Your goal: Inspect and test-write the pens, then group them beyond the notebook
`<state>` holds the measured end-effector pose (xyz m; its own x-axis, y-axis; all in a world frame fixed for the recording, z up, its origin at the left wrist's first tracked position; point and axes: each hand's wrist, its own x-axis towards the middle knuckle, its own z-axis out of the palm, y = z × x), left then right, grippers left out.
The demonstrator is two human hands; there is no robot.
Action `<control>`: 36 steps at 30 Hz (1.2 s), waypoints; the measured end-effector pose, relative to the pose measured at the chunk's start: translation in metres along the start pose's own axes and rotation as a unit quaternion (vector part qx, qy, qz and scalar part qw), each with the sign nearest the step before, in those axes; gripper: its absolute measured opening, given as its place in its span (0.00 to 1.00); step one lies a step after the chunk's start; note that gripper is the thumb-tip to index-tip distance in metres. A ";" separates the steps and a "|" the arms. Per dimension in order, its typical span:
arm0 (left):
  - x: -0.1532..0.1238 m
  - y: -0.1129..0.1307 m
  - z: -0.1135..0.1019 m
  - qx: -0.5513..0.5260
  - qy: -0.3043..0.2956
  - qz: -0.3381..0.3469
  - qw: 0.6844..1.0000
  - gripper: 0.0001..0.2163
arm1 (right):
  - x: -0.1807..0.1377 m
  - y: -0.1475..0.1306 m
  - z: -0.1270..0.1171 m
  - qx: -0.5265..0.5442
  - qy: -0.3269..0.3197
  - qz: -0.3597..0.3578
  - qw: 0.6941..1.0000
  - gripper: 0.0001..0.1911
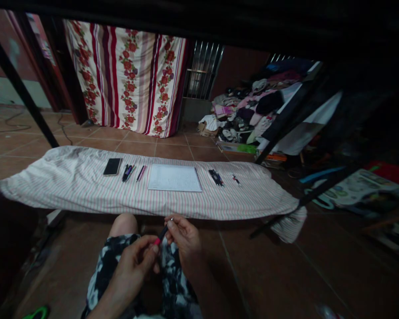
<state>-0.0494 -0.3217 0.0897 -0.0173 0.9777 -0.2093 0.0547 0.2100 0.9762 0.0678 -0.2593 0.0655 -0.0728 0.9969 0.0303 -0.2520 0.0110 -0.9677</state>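
Note:
Both of my hands meet above my lap at the bottom centre. My left hand (137,262) is closed on the pink end of a dark pen (161,235). My right hand (182,234) pinches the pen's other end, with a small silvery tip showing at its fingertips. On the floor ahead lies a striped cloth (86,188). On it sit a spiral notebook (174,178), a black phone (112,166), a few pens left of the notebook (129,172) and more pens to its right (216,177).
A floral striped curtain (133,79) hangs at the back. A heap of clothes (249,113) lies at back right. Dark metal frame bars (286,119) cross the right side and upper left. A cable (16,126) runs over the tiled floor at left.

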 end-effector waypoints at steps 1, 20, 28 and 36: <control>0.000 0.000 0.000 0.000 0.000 0.002 1.000 0.25 | 0.001 -0.001 0.000 0.006 0.007 0.004 1.000 0.20; 0.008 -0.029 0.007 -0.019 0.014 -0.008 1.000 0.26 | -0.002 0.013 -0.007 -0.029 0.028 -0.009 0.999 0.21; 0.007 -0.025 0.000 -0.007 0.009 -0.012 1.000 0.26 | 0.000 0.017 0.001 -0.022 0.030 -0.005 0.999 0.22; 0.009 -0.031 0.006 -0.010 -0.004 -0.005 1.000 0.26 | -0.002 0.024 -0.007 -0.041 0.050 0.027 0.998 0.24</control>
<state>-0.0456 -0.3197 0.0571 -0.0091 0.9754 -0.2202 0.0353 0.2204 0.9748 0.0682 -0.2608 0.0404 0.0130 0.9990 -0.0437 -0.1696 -0.0409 -0.9847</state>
